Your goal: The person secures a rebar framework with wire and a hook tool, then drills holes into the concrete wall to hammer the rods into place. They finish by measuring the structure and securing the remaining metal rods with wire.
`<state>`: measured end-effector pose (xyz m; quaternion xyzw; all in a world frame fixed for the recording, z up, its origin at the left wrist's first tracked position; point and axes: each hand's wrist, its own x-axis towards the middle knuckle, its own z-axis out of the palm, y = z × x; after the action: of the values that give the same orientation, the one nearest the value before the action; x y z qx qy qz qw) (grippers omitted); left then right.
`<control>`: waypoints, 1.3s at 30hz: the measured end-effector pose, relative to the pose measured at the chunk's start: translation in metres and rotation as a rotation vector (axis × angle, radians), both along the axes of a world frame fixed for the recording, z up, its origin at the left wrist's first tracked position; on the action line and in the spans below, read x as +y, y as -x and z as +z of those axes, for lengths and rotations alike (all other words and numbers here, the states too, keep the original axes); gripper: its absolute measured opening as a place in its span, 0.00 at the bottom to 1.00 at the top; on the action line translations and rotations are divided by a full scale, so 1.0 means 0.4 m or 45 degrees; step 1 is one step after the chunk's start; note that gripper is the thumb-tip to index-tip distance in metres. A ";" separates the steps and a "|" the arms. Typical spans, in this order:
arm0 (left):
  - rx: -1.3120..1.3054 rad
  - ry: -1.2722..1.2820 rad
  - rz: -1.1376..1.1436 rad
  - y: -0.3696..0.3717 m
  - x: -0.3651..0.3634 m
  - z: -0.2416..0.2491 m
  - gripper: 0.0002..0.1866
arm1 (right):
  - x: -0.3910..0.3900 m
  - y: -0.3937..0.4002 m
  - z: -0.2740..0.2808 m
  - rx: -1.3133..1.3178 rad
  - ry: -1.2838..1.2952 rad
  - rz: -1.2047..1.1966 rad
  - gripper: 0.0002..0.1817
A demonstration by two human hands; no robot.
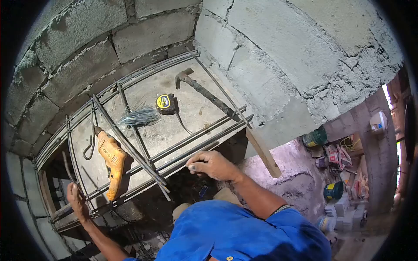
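Observation:
My left hand (77, 203) is at the left edge of the board, fingers closed around the lower end of a short steel rod (67, 167) that points upward. My right hand (212, 165) is over the front edge near the bar ends, fingers and thumb curled together; whatever they may hold is too small to make out. An orange drill (112, 158) lies between the hands, chuck pointing away. Beside it are crossing steel bars (124, 139), a hooked bar (90, 145) and a bundle of tie wire (143, 117). A tape measure (165, 103) and a claw hammer (204, 92) lie farther back.
Concrete block walls (152, 32) close off the back and right. Long steel bars (187, 141) run along the front edge of the board (143, 87). A wooden stick (263, 154) projects at right. Below stand green buckets (333, 190) and blocks (344, 206).

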<state>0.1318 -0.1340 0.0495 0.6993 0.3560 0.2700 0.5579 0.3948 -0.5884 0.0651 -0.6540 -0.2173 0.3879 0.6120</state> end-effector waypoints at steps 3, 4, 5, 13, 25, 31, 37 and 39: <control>-0.216 -0.004 -0.024 -0.003 -0.183 0.104 0.08 | 0.035 0.011 0.004 -0.016 -0.003 0.196 0.17; -0.184 -0.195 -0.079 -0.011 -0.238 0.097 0.08 | 0.048 0.024 -0.006 -0.154 -0.087 0.217 0.21; -0.061 -0.309 -0.116 -0.058 -0.358 0.144 0.09 | 0.053 0.038 -0.014 -0.288 -0.179 0.240 0.25; -0.143 -0.539 -0.775 -0.387 -0.936 -0.001 0.17 | -0.098 0.022 -0.025 0.311 -0.347 0.245 0.36; -0.124 0.359 -0.658 -0.501 -1.125 -0.011 0.22 | -0.401 -0.060 -0.052 -0.004 -0.037 -0.452 0.15; -0.661 0.898 -0.496 -0.557 -1.227 0.014 0.15 | -0.409 -0.021 -0.134 -0.140 -0.146 -0.264 0.10; -0.225 0.596 -0.698 -0.560 -1.120 0.012 0.12 | -0.415 -0.036 -0.103 -0.015 0.024 -0.329 0.14; -0.212 0.826 -0.768 -0.568 -1.078 -0.013 0.14 | -0.418 -0.039 -0.119 -0.007 -0.033 -0.400 0.18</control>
<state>0.3589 -0.5652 0.0444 0.5368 0.1564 0.0250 0.8287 0.4105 -0.7557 0.0174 -0.6730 -0.1190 0.2827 0.6731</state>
